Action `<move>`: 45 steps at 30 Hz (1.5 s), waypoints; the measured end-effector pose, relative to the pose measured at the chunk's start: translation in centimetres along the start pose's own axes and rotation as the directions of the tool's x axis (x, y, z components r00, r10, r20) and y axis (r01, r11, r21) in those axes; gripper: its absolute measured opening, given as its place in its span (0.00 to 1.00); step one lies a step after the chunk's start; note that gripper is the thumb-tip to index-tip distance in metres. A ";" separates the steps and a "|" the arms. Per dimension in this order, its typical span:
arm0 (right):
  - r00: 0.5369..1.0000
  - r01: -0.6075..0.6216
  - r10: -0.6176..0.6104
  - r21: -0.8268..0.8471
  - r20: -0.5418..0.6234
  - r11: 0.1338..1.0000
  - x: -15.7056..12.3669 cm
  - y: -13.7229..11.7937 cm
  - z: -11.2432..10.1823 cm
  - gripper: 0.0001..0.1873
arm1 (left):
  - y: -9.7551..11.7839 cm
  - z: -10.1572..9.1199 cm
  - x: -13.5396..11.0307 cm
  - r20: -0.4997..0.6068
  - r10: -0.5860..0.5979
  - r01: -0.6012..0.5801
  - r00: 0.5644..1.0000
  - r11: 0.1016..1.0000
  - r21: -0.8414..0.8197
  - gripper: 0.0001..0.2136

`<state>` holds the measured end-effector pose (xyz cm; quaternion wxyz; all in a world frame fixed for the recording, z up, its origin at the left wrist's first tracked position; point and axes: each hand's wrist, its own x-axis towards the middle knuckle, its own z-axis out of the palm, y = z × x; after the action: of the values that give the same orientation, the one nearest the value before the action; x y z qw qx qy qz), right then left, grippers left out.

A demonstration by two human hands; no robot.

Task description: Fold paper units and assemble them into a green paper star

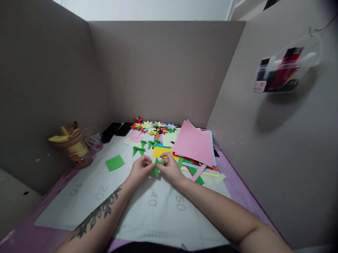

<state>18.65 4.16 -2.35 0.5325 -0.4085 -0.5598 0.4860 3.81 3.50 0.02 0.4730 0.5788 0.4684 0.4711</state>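
A green folded-paper piece with several points (155, 169) is held up between my two hands, a little above the white sheet. My left hand (140, 168) pinches its left side between thumb and fingers. On its right side my right hand (171, 168) pinches it in the same way. Just beyond my left hand lie several small green folded pieces (138, 151). A flat green paper rectangle (115, 163) rests to the left of my left hand. Past my right hand is a yellow paper (161, 152), partly covered by the hand.
Finished-looking multicoloured paper stars (152, 127) are heaped at the back. Large pink sheets (195, 145) and coloured strips (199, 169) lie at right. A yellow-brown pot (78, 150), a clear cup (94, 140) and black flat objects (112, 132) stand left. Grey partitions (166, 73) enclose the table.
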 end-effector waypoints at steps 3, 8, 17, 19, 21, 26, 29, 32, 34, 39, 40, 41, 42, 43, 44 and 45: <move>1.000 -0.010 0.010 0.004 0.001 1.000 0.0 0.1 0.0 0.18 | -0.1 -0.1 0.1 -0.008 0.014 -0.013 1.000 1.000 0.016 0.11; 1.000 -0.016 0.017 0.048 -0.020 0.999 0.1 0.2 -0.1 0.16 | -0.1 -0.4 0.2 -0.100 0.024 -0.026 0.995 1.000 -0.017 0.15; 0.997 -0.051 0.055 0.062 -0.055 0.997 0.2 -0.2 -0.1 0.19 | -0.2 0.2 -0.3 0.027 0.050 -0.052 0.998 0.996 0.068 0.22; 0.999 -0.032 0.032 -0.001 -0.044 0.999 0.2 -0.4 -0.2 0.19 | 0.0 0.0 -0.4 0.049 0.069 -0.074 0.996 0.991 0.115 0.21; 1.000 -0.026 0.026 -0.047 -0.001 0.999 0.1 -0.6 -0.3 0.18 | 0.1 -0.4 -0.5 0.090 0.080 -0.094 0.993 0.982 0.162 0.20; 0.991 -0.049 0.055 -0.047 0.121 0.998 0.3 -0.7 -0.5 0.17 | 0.3 -1.0 -0.5 0.174 0.052 -0.093 0.983 0.969 0.230 0.19; 0.993 -0.061 0.063 -0.022 0.098 0.998 0.5 -0.5 -0.6 0.16 | 0.3 -1.1 -0.4 0.203 -0.002 -0.038 0.979 0.981 0.192 0.17; 0.996 -0.081 0.080 0.012 0.030 0.997 0.8 -0.4 -0.8 0.16 | -0.1 -1.5 -0.1 0.178 0.000 -0.032 0.984 0.984 0.175 0.16; 0.996 -0.090 0.091 0.049 -0.009 0.995 1.1 -0.2 -1.0 0.16 | -0.3 -2.0 0.3 0.115 0.028 -0.052 0.993 0.977 0.209 0.15; 0.994 -0.106 0.108 0.113 -0.013 0.988 1.6 0.1 -1.5 0.16 | -0.4 -3.7 2.5 -0.190 -0.010 0.068 0.982 0.951 0.301 0.12; 0.995 -0.103 0.104 0.113 -0.002 0.988 1.6 0.2 -1.5 0.15 | -0.4 -4.0 3.0 -0.219 -0.016 0.089 0.975 0.941 0.325 0.12; 0.995 -0.099 0.098 0.109 0.008 0.989 1.7 0.2 -1.5 0.15 | -0.4 -4.3 3.5 -0.228 0.004 0.086 0.974 0.920 0.382 0.11; 0.996 -0.092 0.091 0.102 0.015 0.991 1.6 0.3 -1.5 0.15 | -0.4 -4.4 4.0 -0.220 0.057 0.055 0.974 0.880 0.472 0.10; 0.996 -0.087 0.085 0.096 0.019 0.992 1.6 0.3 -1.5 0.15 | -0.4 -4.6 4.5 -0.187 0.132 0.002 0.974 0.812 0.583 0.10; 0.996 -0.084 0.083 0.094 0.018 0.992 1.6 0.4 -1.4 0.15 | -0.5 -4.6 4.9 -0.131 0.206 -0.059 0.970 0.718 0.694 0.11; 0.996 -0.084 0.083 0.095 0.017 0.992 1.6 0.4 -1.4 0.15 | -0.6 -4.7 5.2 -0.063 0.261 -0.115 0.963 0.614 0.781 0.13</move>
<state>19.89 5.97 -2.45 0.5270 -0.4024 -0.5217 0.5369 -0.25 9.20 0.47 0.0864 0.7284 0.5994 0.3205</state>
